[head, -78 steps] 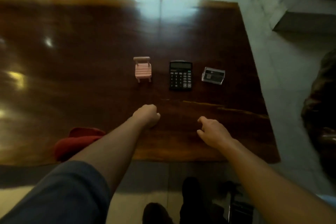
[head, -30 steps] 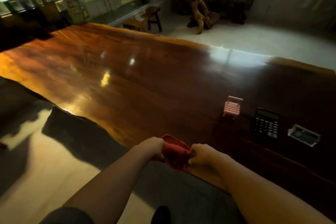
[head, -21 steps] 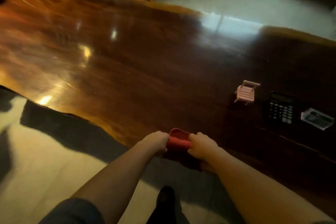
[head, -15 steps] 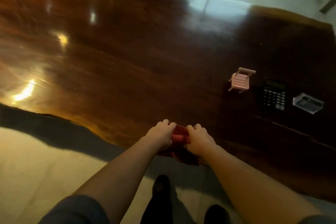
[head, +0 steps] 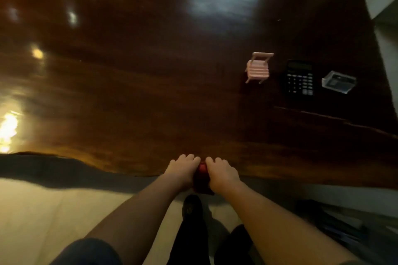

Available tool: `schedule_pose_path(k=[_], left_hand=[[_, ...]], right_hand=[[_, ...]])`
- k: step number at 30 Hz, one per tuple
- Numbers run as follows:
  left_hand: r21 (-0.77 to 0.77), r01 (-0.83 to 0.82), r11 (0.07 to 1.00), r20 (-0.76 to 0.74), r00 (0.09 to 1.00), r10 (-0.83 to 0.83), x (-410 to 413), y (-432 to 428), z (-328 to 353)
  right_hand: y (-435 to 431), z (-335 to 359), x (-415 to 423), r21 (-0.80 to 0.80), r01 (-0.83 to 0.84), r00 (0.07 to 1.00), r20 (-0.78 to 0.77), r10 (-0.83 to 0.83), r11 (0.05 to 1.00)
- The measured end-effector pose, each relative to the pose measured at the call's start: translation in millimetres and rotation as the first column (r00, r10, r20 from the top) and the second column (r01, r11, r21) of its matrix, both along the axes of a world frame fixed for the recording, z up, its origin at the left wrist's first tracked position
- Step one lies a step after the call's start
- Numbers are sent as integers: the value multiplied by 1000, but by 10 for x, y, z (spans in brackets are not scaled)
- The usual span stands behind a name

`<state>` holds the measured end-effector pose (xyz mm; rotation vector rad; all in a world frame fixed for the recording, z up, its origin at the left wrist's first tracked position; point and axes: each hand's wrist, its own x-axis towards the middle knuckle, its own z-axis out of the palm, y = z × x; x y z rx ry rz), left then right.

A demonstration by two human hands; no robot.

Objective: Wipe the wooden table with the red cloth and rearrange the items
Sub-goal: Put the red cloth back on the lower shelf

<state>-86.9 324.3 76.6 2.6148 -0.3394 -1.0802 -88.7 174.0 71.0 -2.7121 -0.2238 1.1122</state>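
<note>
My left hand [head: 183, 170] and right hand [head: 221, 173] both clench the bunched red cloth [head: 202, 175] at the wooden table [head: 133, 84] near edge. Open surface extends far and left. Cloth axis indeterminate.

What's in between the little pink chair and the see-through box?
In the head view, the black calculator lies between the pink chair and the clear box.

It looks like an office or home study: a broad, glossy dark-brown live-edge wooden worktop [head: 150, 84] on a pale tiled floor [head: 43, 206] carries a black desk calculator [head: 299, 77] and a clear plastic card holder [head: 338, 82].
</note>
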Motion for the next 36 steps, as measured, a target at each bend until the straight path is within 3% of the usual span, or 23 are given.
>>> schedule_pose_path(k=[2,4,8,10,13,18,20,25,30,33,36], left_hand=[[-26,46,999,-172,984,-50,69,-188,86],[-74,-27,997,-337,941,0,88,-493,183],[-159,-43,986,-468,883,-37,63,-1410,441],[-209,61,976,-416,898,-145,60,-1982,623],[-206,306,929,-223,910,-349,68,-2970,914],[-151,642,751,101,766,-635,-141,-4716,1403],[-191,716,672,213,698,-684,-296,-5320,1611],[-177,876,448,414,479,-774,-911,-6808,2084],[-156,951,267,396,308,-865,-1519,-7821,2361],[-182,964,192,282,238,-929,-1825,-8370,2429],[-149,987,63,280,103,-955,-2100,-9034,2322]], right_hand=[[-250,118,-70,-7,19,997,-78,-19,1000],[-570,245,-132,-20,90,978,-188,-92,996],[-1403,579,-232,-79,486,756,-461,-464,870],[-1963,739,-357,-60,525,747,-446,-493,849],[-2903,983,-640,-22,611,760,-265,-594,792],[-4509,1609,-1186,17,667,745,17,-667,745],[-5056,1884,-1477,52,718,688,91,-720,694],[-6303,2362,-2382,184,856,433,254,-865,482],[-7061,2469,-3155,222,942,187,276,-943,252],[-7440,2427,-3575,150,976,107,284,-953,155],[-7847,2333,-3845,125,991,10,267,-964,45]])
